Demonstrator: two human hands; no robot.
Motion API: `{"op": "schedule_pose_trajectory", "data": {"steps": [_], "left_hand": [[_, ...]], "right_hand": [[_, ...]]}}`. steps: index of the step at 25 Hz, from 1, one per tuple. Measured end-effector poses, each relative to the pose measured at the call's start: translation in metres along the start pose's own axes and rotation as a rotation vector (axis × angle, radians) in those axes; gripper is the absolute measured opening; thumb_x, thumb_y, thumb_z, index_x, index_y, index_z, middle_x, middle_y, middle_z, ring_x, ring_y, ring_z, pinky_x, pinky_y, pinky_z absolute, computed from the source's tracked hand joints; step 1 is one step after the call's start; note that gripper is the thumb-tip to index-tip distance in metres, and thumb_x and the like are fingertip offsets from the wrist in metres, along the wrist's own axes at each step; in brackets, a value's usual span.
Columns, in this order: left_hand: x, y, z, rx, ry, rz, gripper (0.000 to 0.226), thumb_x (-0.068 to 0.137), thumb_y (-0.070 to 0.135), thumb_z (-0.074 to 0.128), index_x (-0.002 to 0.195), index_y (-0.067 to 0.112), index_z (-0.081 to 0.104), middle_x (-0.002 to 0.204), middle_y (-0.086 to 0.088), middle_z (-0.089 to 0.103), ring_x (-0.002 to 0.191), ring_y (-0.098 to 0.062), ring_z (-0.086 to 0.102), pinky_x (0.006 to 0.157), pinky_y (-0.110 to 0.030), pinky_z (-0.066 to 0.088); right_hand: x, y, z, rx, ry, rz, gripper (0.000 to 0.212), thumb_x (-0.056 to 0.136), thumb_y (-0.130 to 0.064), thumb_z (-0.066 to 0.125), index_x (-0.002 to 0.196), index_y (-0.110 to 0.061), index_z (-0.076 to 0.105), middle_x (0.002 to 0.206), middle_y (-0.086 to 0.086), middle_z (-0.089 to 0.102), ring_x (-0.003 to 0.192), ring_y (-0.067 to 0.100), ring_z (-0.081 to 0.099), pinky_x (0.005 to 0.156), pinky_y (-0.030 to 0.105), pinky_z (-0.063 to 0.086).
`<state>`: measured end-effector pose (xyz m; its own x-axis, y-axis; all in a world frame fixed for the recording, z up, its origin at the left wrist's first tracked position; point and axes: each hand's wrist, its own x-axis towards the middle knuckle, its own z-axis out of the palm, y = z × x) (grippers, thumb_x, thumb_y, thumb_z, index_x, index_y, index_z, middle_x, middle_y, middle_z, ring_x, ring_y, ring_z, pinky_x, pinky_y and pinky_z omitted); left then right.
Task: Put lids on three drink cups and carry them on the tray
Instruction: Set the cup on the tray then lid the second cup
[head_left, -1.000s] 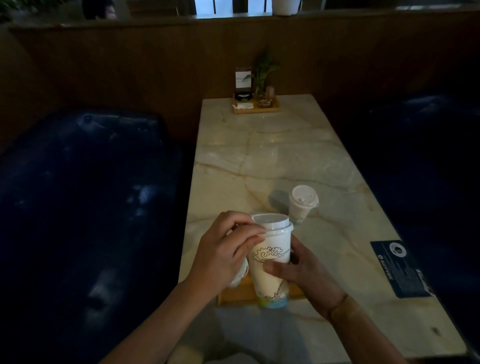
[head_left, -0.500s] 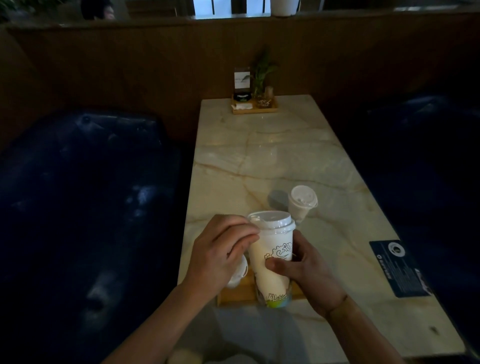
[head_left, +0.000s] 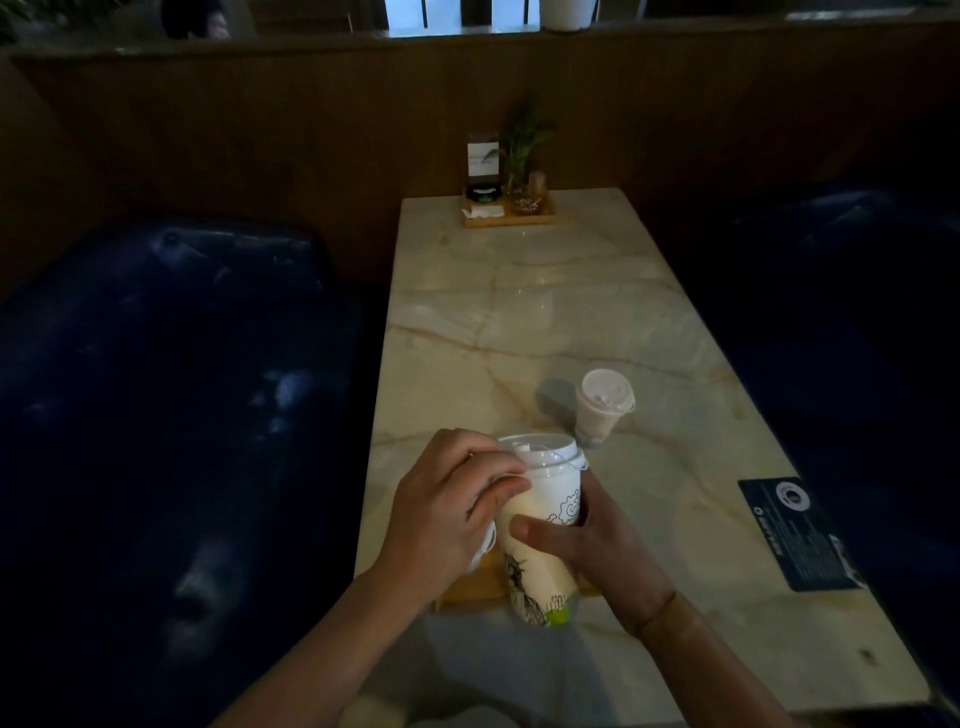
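A tall white printed cup (head_left: 543, 551) stands over the wooden tray (head_left: 475, 584) near the table's front edge. My right hand (head_left: 597, 540) grips its body, thumb across the front. My left hand (head_left: 447, 506) pinches the rim of its white lid (head_left: 540, 454), fingers curled over the lid's left side. Part of another white lid or cup (head_left: 480, 551) shows under my left hand, mostly hidden. A small lidded cup (head_left: 602, 405) stands alone on the marble table (head_left: 519, 322), beyond the tall one and to the right.
A dark card (head_left: 797, 530) lies at the table's right edge. A small wooden stand with a plant and a sign (head_left: 506, 205) sits at the far end. Dark blue sofas (head_left: 156, 389) flank the table on both sides.
The tall cup has turned in my hands, so a different part of its print faces me. My left fingers have shifted along the lid's rim. The small cup stays put.
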<state>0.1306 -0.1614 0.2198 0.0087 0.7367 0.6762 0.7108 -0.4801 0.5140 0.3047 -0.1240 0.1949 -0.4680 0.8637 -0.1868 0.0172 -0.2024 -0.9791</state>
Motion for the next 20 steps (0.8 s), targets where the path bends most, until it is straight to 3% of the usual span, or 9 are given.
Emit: {"op": "schedule_pose_trajectory", "data": {"steps": [2, 7, 10, 15, 20], "left_hand": [[-0.001, 0.001, 0.001, 0.019, 0.001, 0.023, 0.012, 0.088, 0.023, 0.069, 0.094, 0.013, 0.069, 0.098, 0.006, 0.056, 0.084, -0.016, 0.062, 0.073, -0.034, 0.055], [-0.003, 0.004, 0.006, 0.031, 0.021, -0.032, 0.013, 0.087, 0.020, 0.070, 0.092, 0.009, 0.072, 0.094, -0.003, 0.064, 0.087, -0.016, 0.063, 0.076, -0.033, 0.055], [-0.007, 0.008, 0.010, 0.062, 0.021, -0.055, 0.013, 0.089, 0.021, 0.067, 0.094, 0.010, 0.071, 0.097, -0.002, 0.063, 0.090, -0.013, 0.062, 0.080, -0.029, 0.054], [-0.008, 0.006, 0.003, -0.070, -0.042, -0.175, 0.018, 0.092, 0.031, 0.061, 0.102, 0.019, 0.070, 0.100, 0.005, 0.061, 0.095, -0.007, 0.062, 0.083, -0.019, 0.051], [0.005, 0.005, -0.007, -0.258, -0.078, -0.366, 0.019, 0.088, 0.029, 0.066, 0.106, 0.028, 0.069, 0.093, 0.014, 0.064, 0.091, -0.012, 0.065, 0.080, -0.021, 0.053]], "right_hand": [[-0.001, -0.001, 0.001, -0.021, 0.021, -0.019, 0.053, 0.072, -0.003, 0.084, 0.117, -0.015, 0.059, 0.099, 0.000, 0.078, 0.090, 0.013, 0.074, 0.071, 0.026, 0.060], [-0.004, 0.000, 0.004, -0.079, 0.154, -0.076, 0.058, 0.061, -0.023, 0.087, 0.114, -0.017, 0.063, 0.101, 0.006, 0.077, 0.091, 0.019, 0.074, 0.079, 0.042, 0.062], [-0.005, 0.002, 0.005, -0.135, 0.198, -0.114, 0.050, 0.067, -0.018, 0.089, 0.110, -0.018, 0.065, 0.097, 0.005, 0.077, 0.087, 0.018, 0.074, 0.076, 0.044, 0.062], [-0.003, 0.004, 0.001, -0.199, 0.206, -0.134, 0.055, 0.064, -0.019, 0.091, 0.111, -0.020, 0.064, 0.097, -0.002, 0.077, 0.086, 0.006, 0.073, 0.071, 0.022, 0.059], [-0.006, 0.003, -0.003, -0.143, 0.125, -0.099, 0.065, 0.053, -0.041, 0.086, 0.112, -0.026, 0.064, 0.099, -0.008, 0.078, 0.086, 0.009, 0.075, 0.069, 0.023, 0.060]]}}
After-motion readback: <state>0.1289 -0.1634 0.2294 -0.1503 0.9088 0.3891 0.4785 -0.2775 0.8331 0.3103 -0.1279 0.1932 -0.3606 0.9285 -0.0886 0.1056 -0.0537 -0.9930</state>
